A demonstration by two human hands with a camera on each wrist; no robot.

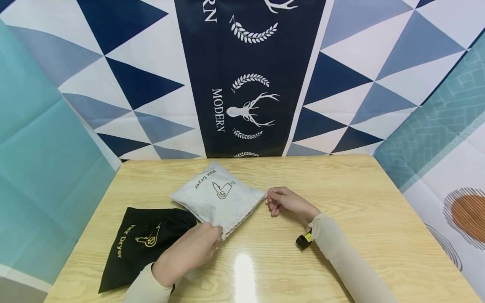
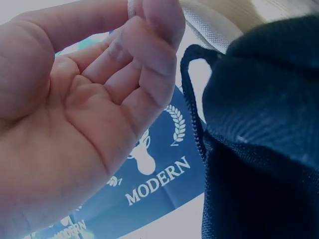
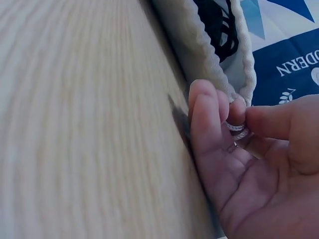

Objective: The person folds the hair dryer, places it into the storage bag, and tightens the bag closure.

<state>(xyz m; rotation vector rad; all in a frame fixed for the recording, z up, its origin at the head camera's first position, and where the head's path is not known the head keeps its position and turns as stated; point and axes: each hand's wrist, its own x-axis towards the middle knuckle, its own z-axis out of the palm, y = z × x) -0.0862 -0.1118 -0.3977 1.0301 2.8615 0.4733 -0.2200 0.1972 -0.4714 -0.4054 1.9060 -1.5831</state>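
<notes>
A light grey drawstring bag point(image 1: 231, 210) printed "Hair Dryer" lies flat on the table. My left hand point(image 1: 193, 248) pinches its near corner, beside the mouth edge. At the right corner, my right hand point(image 1: 289, 202) pinches the bag's pale drawstring point(image 3: 237, 128) between thumb and fingers. The right wrist view shows the bag's mouth gaping, with a black cord point(image 3: 227, 30) inside. A black drawstring bag point(image 1: 125, 240), also printed "Hair Dryer", lies left of my left hand, its gathered end partly behind that hand. Its black string loop point(image 2: 187, 89) shows in the left wrist view.
The wooden table point(image 1: 341, 181) runs back to a patterned cloth wall point(image 1: 159, 54). A teal cloth point(image 1: 41, 168) hangs on the left side. A small black and yellow item point(image 1: 304, 240) is beside my right wrist.
</notes>
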